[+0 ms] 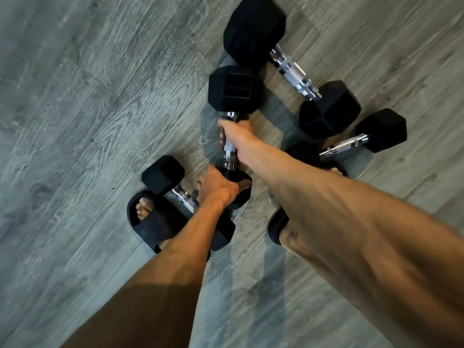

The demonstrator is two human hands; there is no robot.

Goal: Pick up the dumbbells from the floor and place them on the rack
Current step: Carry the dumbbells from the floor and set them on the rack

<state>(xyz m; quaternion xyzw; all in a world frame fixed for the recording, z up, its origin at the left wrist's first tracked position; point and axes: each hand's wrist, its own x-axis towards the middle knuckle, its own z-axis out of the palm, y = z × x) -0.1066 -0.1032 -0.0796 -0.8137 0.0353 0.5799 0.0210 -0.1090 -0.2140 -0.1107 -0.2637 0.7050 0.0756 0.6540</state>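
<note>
Dumbbells lie scattered on a grey wood-plank floor, four in all, each with black hexagonal heads and a chrome handle. The largest dumbbell rests at the top of the view, running diagonally from upper left to lower right. Just below it, the middle dumbbell points toward the person, its far head near the largest one's head. The right hand is wrapped around this dumbbell's chrome handle in a closed grip, while the left hand clasps its near head from above, fingers curled over the rubber. Whether the weight has left the floor cannot be told. A small dumbbell lies to the right, well apart from the hands, its near end hidden behind the right forearm. Another small dumbbell lies at lower left, its handle passing under the left wrist, just beside a foot in a black slide sandal. A second dark sandal shows under the right forearm.
</note>
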